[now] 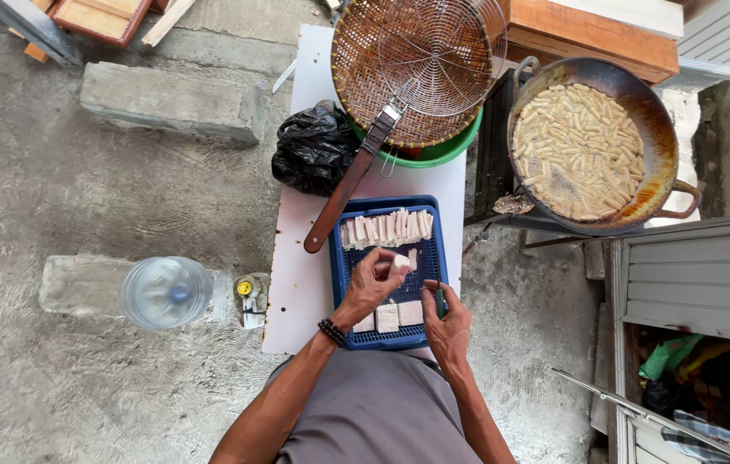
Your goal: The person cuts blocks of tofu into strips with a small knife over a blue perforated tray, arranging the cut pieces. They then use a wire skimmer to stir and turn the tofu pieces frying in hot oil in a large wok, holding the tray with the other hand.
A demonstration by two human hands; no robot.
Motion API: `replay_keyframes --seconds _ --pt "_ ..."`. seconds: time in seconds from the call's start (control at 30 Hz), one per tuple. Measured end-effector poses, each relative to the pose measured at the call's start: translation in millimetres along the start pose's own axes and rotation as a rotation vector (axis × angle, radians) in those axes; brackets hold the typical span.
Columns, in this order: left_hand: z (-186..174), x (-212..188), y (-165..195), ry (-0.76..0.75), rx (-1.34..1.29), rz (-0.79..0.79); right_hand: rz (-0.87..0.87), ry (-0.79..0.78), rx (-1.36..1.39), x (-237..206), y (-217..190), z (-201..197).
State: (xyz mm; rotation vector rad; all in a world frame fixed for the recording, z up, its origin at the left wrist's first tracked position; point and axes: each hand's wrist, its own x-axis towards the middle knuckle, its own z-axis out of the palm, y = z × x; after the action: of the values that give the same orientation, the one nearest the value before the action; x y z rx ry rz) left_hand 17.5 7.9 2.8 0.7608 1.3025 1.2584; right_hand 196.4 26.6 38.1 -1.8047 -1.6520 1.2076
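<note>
Left hand pinches white piece | right hand grips knife | blue tray

Soft, even daylight, faint shadows, sharp focus, slight wide-angle edge distortion.

Blue tray; white strips; green basin; black bag; brown woven basket.

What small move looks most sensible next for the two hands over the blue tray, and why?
Probably lay the white piece held by the left hand beside the row of cut strips at the far end of the blue tray. The right hand holds a knife, and uncut white blocks wait at the near end.
</note>
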Motion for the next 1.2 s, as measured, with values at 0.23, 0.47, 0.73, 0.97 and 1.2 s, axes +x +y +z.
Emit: replay_keyframes --seconds 0.23,0.47,0.73,0.97,1.2 --pt "-9 -9 17 0.122 -0.538 -0.105 -0.290 -0.161 0.012 -13 -37 19" --pt "-10 -13 12 0.193 -0.655 -0.056 -0.429 -0.199 -0.059 -17 -44 29" --pt "-6 -14 17 0.243 -0.642 -0.077 -0.385 -0.202 -0.091 -18 -46 32" --pt "-3 -16 17 0.227 -0.614 -0.052 -0.411 -0.192 -0.191 -11 -25 43" --pt "-7 -17 18 0.113 -0.721 0.009 -0.253 -0.363 0.046 0 -15 45"
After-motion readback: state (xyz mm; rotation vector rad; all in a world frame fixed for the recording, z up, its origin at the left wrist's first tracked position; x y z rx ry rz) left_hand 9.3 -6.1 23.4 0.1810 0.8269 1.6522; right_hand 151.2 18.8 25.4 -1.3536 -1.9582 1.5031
